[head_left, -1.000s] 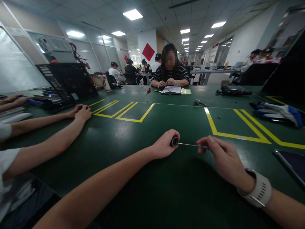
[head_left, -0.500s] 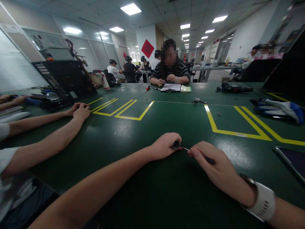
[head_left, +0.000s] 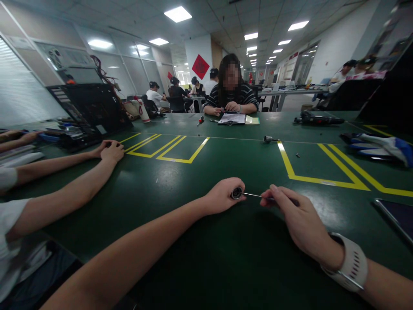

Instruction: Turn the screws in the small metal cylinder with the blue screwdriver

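My left hand point(head_left: 220, 197) is closed around a small dark cylindrical part point(head_left: 236, 193) with a metallic rim, its open round end turned towards me. Most of its body is hidden in my palm. In my right hand point(head_left: 298, 217) is a slim screwdriver point(head_left: 253, 195), pinched by its dark handle between thumb and fingers. The thin shaft points left and its tip reaches the side of the part near my left fingers; I cannot tell whether it is seated in anything.
Yellow tape outlines point(head_left: 329, 183) mark the green table point(head_left: 180, 254). Further off lie a metal fitting point(head_left: 267, 138), a red-handled screwdriver point(head_left: 200, 121), a black tool point(head_left: 318, 118) and blue-white gloves point(head_left: 383, 147). A tablet-like device point(head_left: 395, 217) is at right. Co-workers sit opposite and at left.
My right hand has moved slightly right and rolled, so more of the screwdriver's shaft shows. The part in my left hand has shifted slightly, its open end facing me more.
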Demonstrator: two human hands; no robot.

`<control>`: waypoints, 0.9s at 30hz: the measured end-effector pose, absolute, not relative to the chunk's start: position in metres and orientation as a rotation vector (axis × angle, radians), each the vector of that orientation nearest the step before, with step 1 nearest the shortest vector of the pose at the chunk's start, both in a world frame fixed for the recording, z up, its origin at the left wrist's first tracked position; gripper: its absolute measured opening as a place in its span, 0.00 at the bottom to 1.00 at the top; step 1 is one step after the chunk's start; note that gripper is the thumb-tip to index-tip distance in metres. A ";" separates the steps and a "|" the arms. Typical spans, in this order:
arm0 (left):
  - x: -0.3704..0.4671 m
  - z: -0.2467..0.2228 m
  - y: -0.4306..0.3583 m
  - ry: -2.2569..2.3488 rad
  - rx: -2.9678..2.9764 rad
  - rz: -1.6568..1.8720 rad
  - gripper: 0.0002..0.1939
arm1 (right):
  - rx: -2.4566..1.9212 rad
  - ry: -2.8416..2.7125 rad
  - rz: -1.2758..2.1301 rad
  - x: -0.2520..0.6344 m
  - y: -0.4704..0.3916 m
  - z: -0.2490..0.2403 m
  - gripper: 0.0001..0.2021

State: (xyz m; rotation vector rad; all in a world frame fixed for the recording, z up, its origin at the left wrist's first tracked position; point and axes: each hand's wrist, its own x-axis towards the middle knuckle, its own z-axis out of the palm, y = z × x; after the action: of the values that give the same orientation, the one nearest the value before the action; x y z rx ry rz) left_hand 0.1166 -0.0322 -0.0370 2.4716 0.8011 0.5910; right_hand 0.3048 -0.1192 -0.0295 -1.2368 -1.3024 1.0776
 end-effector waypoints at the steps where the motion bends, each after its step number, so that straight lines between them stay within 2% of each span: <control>1: 0.117 -0.037 -0.032 0.806 2.486 0.588 0.07 | -1.263 -1.389 1.005 0.305 -0.121 -0.029 0.17; 5: 0.118 -0.039 -0.032 0.782 2.520 0.584 0.06 | -1.280 -1.515 0.940 0.304 -0.124 -0.027 0.17; 13: 0.116 -0.039 -0.028 0.746 2.381 0.682 0.09 | -1.142 -0.968 1.353 0.302 -0.113 -0.029 0.16; 22: 0.117 -0.040 -0.028 0.794 2.337 0.738 0.08 | -1.239 -1.428 1.088 0.302 -0.120 -0.029 0.15; 27: 0.116 -0.040 -0.029 0.796 2.335 0.718 0.07 | -1.232 -1.261 1.269 0.301 -0.119 -0.028 0.17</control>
State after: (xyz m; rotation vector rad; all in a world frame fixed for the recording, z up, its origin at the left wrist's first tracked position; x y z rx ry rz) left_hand 0.1164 -0.0289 -0.0400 2.3346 0.7956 0.7177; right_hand 0.3010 -0.1193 -0.0282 -1.2323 -1.2611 1.2694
